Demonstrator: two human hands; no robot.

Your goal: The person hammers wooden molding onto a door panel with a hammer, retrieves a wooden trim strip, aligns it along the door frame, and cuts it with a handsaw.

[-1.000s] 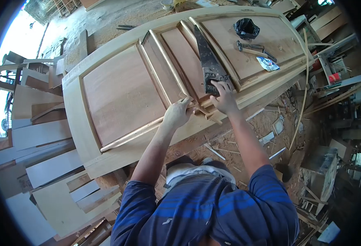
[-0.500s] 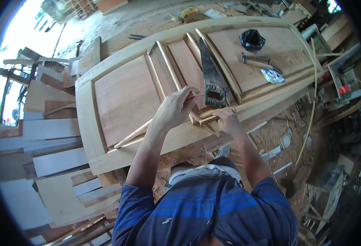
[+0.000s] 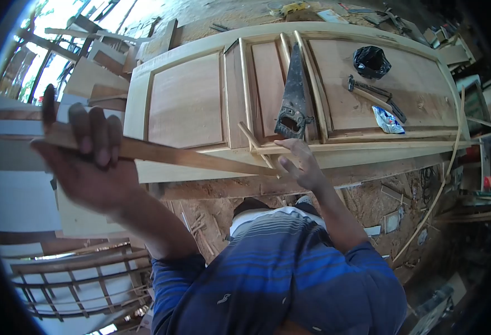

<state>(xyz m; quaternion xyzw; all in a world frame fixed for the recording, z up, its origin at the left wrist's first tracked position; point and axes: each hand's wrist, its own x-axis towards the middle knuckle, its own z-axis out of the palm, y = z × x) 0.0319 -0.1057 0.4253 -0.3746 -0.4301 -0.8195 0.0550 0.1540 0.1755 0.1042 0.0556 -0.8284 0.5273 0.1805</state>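
At the left, raised close to the camera, my left hand (image 3: pixel 92 167) grips one end of a thin wooden strip (image 3: pixel 189 158). The strip slants down to the right, its far end near my right hand (image 3: pixel 301 164). That hand is over the near edge of the panelled wooden door (image 3: pixel 184 111), thumb and forefinger apart, beside a long wooden strip (image 3: pixel 368 146) along that edge. Short wooden pieces (image 3: pixel 251 137) lie crossed just left of my right fingers. A handsaw (image 3: pixel 294 95) rests on the door beyond them, handle towards me.
On the door's right panel lie a black plastic bag (image 3: pixel 371 62), a hammer (image 3: pixel 371 92) and a blue-white packet (image 3: pixel 387 120). A long thin strip (image 3: pixel 432 223) leans at the right edge. Boards (image 3: pixel 19 195) are stacked at left; wood scraps litter the floor.
My left hand has moved from the door's middle up to the left, with the wooden strip in it. The right hand has shifted slightly left and its fingers have spread. The view has turned.
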